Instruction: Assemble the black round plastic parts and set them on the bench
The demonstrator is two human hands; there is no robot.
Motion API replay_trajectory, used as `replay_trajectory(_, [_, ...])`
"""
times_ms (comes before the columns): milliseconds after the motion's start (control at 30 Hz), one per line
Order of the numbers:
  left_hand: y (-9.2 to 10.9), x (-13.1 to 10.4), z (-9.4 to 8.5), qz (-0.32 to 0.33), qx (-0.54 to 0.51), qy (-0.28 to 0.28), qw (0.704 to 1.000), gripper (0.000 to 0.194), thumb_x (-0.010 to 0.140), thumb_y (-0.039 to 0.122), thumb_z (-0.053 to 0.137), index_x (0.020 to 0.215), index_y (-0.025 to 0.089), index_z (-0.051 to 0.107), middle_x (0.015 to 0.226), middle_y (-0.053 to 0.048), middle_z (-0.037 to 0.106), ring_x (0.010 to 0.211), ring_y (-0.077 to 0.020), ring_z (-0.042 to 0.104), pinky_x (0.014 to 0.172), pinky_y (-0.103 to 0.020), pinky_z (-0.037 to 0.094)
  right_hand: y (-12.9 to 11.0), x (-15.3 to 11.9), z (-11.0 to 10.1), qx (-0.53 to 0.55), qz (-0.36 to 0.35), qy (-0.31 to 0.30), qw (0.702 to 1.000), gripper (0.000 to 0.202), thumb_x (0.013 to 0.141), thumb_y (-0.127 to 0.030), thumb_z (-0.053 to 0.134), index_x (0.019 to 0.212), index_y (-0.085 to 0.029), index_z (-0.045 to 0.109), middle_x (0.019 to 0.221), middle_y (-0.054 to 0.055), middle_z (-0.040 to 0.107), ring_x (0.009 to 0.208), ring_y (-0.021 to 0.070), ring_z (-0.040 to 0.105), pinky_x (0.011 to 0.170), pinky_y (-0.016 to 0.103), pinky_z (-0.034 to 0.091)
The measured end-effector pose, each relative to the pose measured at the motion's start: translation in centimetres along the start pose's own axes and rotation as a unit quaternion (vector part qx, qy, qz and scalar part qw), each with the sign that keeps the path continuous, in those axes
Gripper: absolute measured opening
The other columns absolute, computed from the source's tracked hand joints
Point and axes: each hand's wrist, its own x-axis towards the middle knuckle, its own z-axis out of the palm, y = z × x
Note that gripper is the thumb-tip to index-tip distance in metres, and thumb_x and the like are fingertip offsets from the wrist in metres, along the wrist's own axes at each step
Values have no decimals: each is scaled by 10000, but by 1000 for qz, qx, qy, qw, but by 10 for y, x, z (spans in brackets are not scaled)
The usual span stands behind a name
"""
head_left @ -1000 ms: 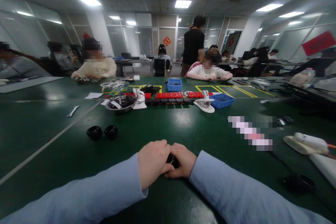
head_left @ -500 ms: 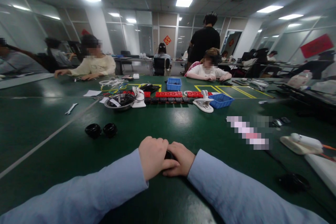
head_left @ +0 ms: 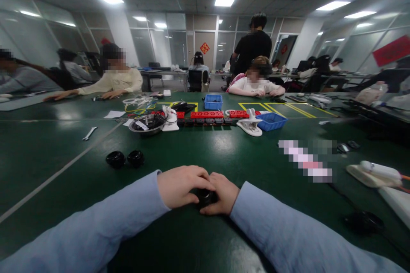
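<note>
A glossy black round part (head_left: 206, 196) sits on the green table (head_left: 179, 239) between my hands, its far side hidden by fingers. My right hand (head_left: 222, 192) curls around its right side, thumb low and fingers behind. From the left, my left hand (head_left: 184, 185) has its fingertips over the top edge and its thumb at the near left side. Two similar black round parts, the left one (head_left: 115, 159) and the right one (head_left: 136, 158), stand side by side to the left of my hands.
Farther back are a metal bowl (head_left: 147, 124) of black cables, red socket strips (head_left: 206, 114), a white clip stand (head_left: 250, 124) and a blue basket (head_left: 272, 122). A wrench (head_left: 90, 133) lies left. At right a black object (head_left: 364, 223) trails cable. People sit across the table.
My left hand has shifted left and loosened its cover over the black part, so more of it shows. My right hand stays around it. The view has shifted slightly.
</note>
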Motion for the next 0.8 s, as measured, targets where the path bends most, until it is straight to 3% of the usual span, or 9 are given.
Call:
replay_trajectory(500, [7,3,7,-49,38,10,998,389,686,180,680,1052,225,556,935,-37,545,876,-204,525,753,-299,437,-3,-1,-3,13,-6,2,1000,530,523,-383,731,989,-181,583,875,35,625,751,197,523,680,308,373])
replay_trajectory(800, [21,13,22,-176,135,77,972,371,682,450,642,836,121,567,814,-63,571,743,-237,565,648,-350,468,-2,-1,-1,15,17,10,1000,547,498,-412,729,944,-141,569,811,54,601,721,193,517,674,303,388])
